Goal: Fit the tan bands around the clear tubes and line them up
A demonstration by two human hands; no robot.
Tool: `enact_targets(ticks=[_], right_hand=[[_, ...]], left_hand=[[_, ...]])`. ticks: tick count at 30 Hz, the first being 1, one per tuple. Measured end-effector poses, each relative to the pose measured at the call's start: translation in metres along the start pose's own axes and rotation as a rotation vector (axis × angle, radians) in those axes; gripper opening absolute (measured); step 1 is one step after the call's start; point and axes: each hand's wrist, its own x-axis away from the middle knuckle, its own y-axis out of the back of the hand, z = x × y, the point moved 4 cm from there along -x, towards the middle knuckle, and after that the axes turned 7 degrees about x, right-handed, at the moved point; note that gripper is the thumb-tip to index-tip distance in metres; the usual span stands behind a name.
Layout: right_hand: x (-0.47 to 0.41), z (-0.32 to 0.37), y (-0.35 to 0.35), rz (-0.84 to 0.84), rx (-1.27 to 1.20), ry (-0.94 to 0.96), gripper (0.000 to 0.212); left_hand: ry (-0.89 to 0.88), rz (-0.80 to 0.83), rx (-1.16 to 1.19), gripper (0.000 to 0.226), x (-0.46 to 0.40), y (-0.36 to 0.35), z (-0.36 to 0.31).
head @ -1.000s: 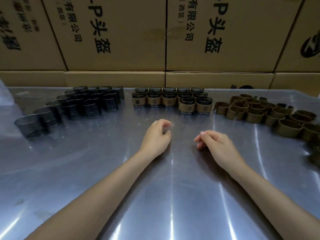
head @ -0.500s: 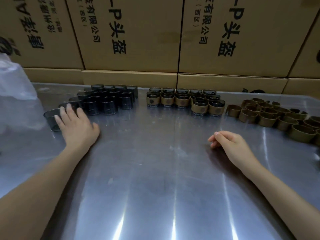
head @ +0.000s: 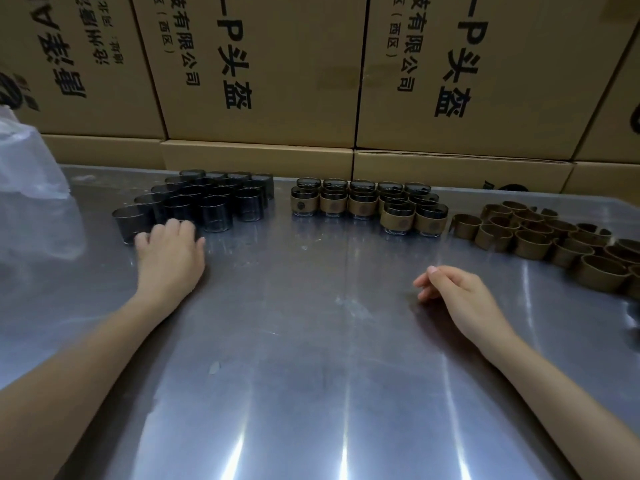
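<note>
The left hand (head: 170,252) curls its fingers (head: 180,226) around an upright clear tube (head: 133,224) at the near-left of the bare cluster on the tabletop (head: 311,341), while the right hand (head: 459,297) rests loosely curled, holding nothing, left of the upright tan bands (head: 540,237).

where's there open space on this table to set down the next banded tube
Bare metal table lies in front of the banded tubes, between left hand and right hand. Crowded: clear tubes far left, tan bands far right.
</note>
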Motion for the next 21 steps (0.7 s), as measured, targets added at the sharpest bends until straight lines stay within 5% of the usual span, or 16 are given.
enact_targets(ticks=[11, 16, 21], right_hand=[[0.009, 0.013, -0.003, 0.135, 0.186, 0.061, 0.021], [0.023, 0.03, -0.017, 0.251, 0.499, 0.346, 0.053], [0.023, 0.031, -0.015, 0.226, 0.424, 0.296, 0.056]], left_hand=[[-0.503, 0.157, 0.444, 0.022, 0.084, 0.035, -0.151], [-0.607, 0.249, 0.558, 0.045, 0.098, 0.034, -0.21], [-0.572, 0.258, 0.634, 0.04, 0.098, 0.034, -0.232]])
